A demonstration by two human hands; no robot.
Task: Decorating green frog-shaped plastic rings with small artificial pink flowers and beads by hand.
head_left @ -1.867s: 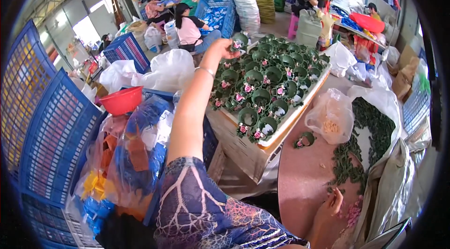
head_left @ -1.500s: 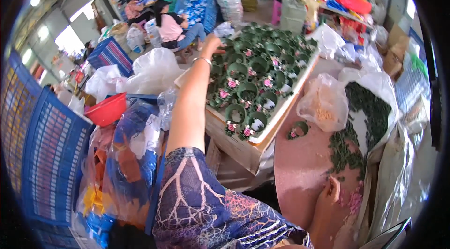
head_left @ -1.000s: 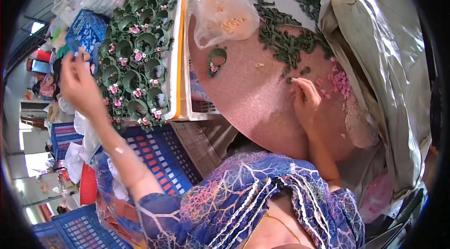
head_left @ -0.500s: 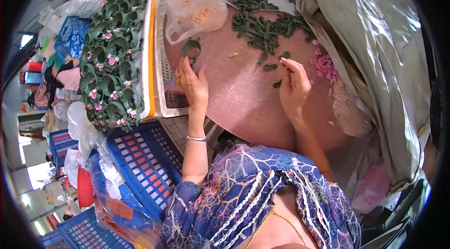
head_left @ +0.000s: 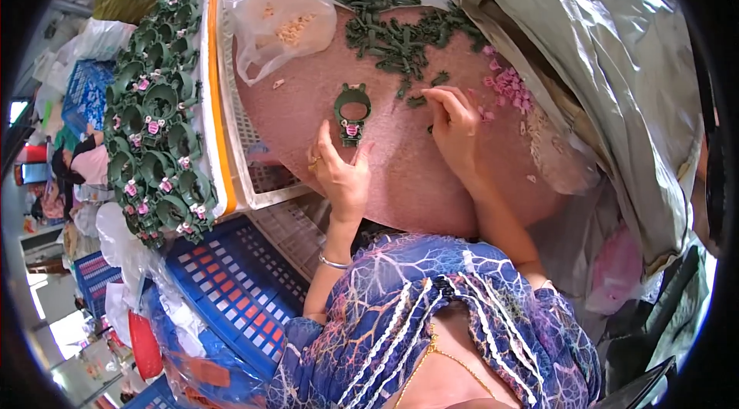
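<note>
A dark green figure (head_left: 356, 93) with a ring-shaped head, small ears and a pink-and-white piece on its chest is upright in the picture above the pink surface. My left hand (head_left: 340, 174) is at its lower end, thumb and fingers closed about the feet; the exact contact is partly hidden. My right hand (head_left: 456, 128) has thumb and fingers drawn together, beside a small loose green piece (head_left: 416, 102). Whatever the right fingertips hold, if anything, is too small to make out. Another green piece (head_left: 439, 78) lies just beyond them.
Many green pieces (head_left: 392, 43) are heaped farther back. Pink pieces (head_left: 509, 92) and a pale pile (head_left: 558, 155) lie at right. A clear bag (head_left: 285, 20) of beige bits is at back left. Finished-looking green figures (head_left: 158, 105) fill a tray at left, above a blue crate (head_left: 239, 278).
My left hand has moved right and nearer with the green figure, whose face now shows. My right hand has shifted slightly left toward the loose green piece. The whole view has shifted.
</note>
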